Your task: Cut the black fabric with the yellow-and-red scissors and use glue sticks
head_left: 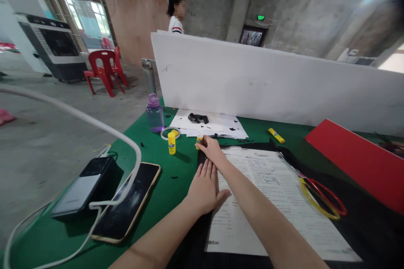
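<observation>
Right hand (210,149): pinching a glue stick (199,140) (white end up!)
Left hand (203,189): flat, thumb wide, overlapping the paper's edge, paper (268,172)

We note a flat green tabletop (164,193), white rectangular paper (268,172) patterned with dark print, a yellow-and-white cylindrical glue stick (199,139), and red-and-yellow-handled metal scissors (303,180).

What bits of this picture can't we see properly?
All in the head view:
- Page: its print is too small and blurred to read, and the right forearm covers some.
- Glue stick: partly hidden by the right hand.
- Whatever is right under the left hand: the hand covers it.
- Person: legs hidden behind the white board.
- Red panel: cut off by the right edge.
</observation>
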{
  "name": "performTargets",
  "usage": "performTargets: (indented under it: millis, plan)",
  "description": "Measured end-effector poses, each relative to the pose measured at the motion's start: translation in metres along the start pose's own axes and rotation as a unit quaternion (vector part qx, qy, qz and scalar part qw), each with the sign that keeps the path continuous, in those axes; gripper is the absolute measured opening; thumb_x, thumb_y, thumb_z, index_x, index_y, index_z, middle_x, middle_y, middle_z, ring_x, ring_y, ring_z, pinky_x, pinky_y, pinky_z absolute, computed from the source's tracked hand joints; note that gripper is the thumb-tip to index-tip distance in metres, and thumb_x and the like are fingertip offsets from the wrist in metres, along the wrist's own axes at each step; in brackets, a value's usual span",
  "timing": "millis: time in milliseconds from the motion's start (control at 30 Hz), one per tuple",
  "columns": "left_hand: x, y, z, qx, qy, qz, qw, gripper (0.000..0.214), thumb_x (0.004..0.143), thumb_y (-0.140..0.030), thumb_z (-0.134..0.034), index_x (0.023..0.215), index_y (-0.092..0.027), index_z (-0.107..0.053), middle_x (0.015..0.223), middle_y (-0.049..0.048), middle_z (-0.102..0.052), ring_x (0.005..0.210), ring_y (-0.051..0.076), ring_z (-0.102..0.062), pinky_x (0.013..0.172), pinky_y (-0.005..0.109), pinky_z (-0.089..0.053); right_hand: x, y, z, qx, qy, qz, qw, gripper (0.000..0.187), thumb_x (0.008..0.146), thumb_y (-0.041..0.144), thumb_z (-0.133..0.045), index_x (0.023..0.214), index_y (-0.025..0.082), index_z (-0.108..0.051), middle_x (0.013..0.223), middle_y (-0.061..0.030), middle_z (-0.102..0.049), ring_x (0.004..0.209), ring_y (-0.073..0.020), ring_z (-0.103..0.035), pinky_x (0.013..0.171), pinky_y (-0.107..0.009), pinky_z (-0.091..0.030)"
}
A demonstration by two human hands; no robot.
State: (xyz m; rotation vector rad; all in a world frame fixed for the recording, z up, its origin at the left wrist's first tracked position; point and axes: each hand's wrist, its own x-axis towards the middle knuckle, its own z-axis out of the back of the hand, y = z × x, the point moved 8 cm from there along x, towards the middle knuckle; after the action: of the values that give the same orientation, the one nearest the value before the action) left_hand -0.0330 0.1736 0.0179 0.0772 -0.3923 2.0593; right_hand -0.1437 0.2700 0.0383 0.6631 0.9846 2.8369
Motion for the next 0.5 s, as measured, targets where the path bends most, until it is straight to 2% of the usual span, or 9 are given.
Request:
performTargets:
  millis: [233,367,500]
  plan:
    - [0.001,0.0,0.002,-0.001,-0.013,-0.001,1.0,0.087,0.086,-0.069,-0.024,0.14,-0.003,-0.035,0.147,0.0207,-0.032,0.139,0.033,-0.023,0.112,0.049,-0.02,0.011,-0.01,-0.005,0.021,-0.035,-0.005,0.999,0.021,0.079,0.04,-0.061,0.086,0.019,-0.06,0.08,-0.0039,-0.066,0.071,-0.0178,-0.059,0.069,-0.028,-0.043]
    - [0.001,0.002,-0.002,-0.007,-0.006,-0.002,1.0,0.089,0.086,-0.07,-0.021,0.141,-0.001,-0.034,0.148,0.0213,-0.029,0.139,0.033,-0.021,0.113,0.048,-0.019,0.009,-0.015,-0.004,0.097,-0.062,-0.002,0.993,0.02,0.079,0.037,-0.06,0.09,0.021,-0.06,0.087,-0.0034,-0.068,0.079,-0.0182,-0.062,0.075,-0.029,-0.045]
    - [0.001,0.003,-0.003,-0.008,0.0,0.003,1.0,0.092,0.085,-0.071,-0.02,0.141,0.001,-0.031,0.149,0.0218,-0.026,0.14,0.032,-0.018,0.114,0.047,-0.017,0.005,-0.028,0.007,0.174,-0.122,-0.061,0.975,0.026,0.077,0.042,-0.06,0.09,0.02,-0.058,0.082,-0.0033,-0.068,0.073,-0.0178,-0.063,0.071,-0.028,-0.047]
